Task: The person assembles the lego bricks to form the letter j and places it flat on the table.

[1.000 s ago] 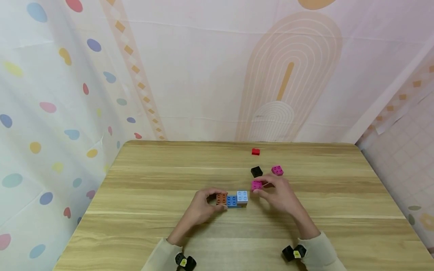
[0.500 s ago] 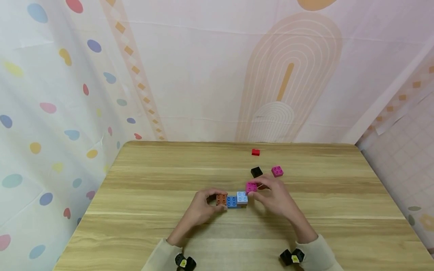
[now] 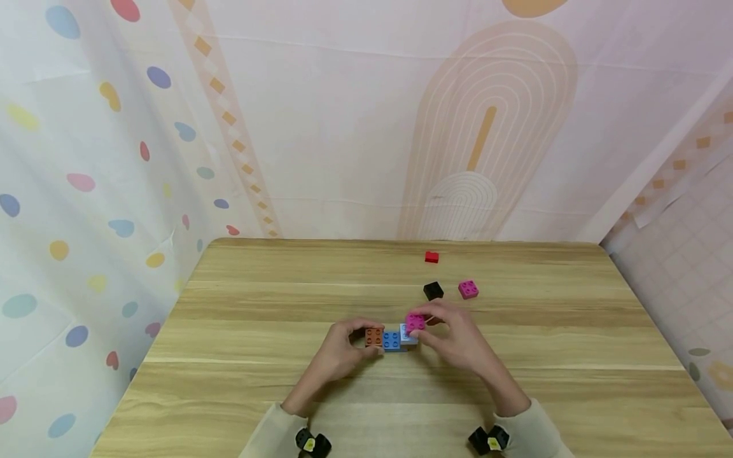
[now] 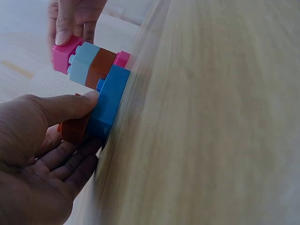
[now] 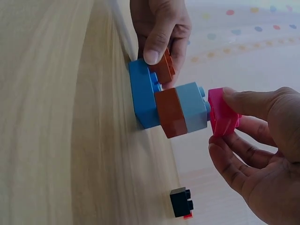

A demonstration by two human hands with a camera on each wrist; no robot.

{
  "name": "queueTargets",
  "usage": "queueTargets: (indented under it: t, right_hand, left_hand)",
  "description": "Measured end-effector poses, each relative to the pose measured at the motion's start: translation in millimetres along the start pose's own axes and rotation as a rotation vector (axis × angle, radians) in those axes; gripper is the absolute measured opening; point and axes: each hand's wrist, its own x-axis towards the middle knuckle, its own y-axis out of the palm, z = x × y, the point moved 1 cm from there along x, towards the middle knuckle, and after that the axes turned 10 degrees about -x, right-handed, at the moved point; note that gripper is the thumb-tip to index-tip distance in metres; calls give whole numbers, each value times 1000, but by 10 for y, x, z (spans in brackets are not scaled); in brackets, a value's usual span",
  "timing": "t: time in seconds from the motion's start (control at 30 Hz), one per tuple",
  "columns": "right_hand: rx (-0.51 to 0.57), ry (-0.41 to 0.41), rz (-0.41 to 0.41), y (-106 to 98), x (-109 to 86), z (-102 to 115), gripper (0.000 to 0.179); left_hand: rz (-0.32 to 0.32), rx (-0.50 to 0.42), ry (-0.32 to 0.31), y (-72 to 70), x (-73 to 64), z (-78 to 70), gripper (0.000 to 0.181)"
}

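My left hand grips the near-left end of a small build, thumb and fingers around a brown brick on a long blue brick. On the blue brick's right end sits a second brown brick, topped by a light blue brick with its studs up. A pink brick is pinched between thumb and fingers of my right hand. It hovers slightly tilted right at the light blue studs, overlapping them in the head view. The blue brick's middle studs show between the two brown bricks.
Behind my right hand on the wooden table lie a black brick and another pink brick. A red brick is farther back, near the table's rear edge. A patterned curtain hangs behind the table.
My right hand has carried the pink brick leftward, from beside the build to over the light blue brick. My left hand and the build have stayed in place.
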Motion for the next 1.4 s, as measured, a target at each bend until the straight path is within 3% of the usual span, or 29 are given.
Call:
queueTargets:
  t: [0.6,1.4]
  right_hand:
    - [4,-43,0,101,9,17,32]
    - [12,-24,15,124,-1,27,34]
  left_hand:
    - [6,-14,17,-1,12,-5,34]
    - [9,6,2,-6,0,-8,36]
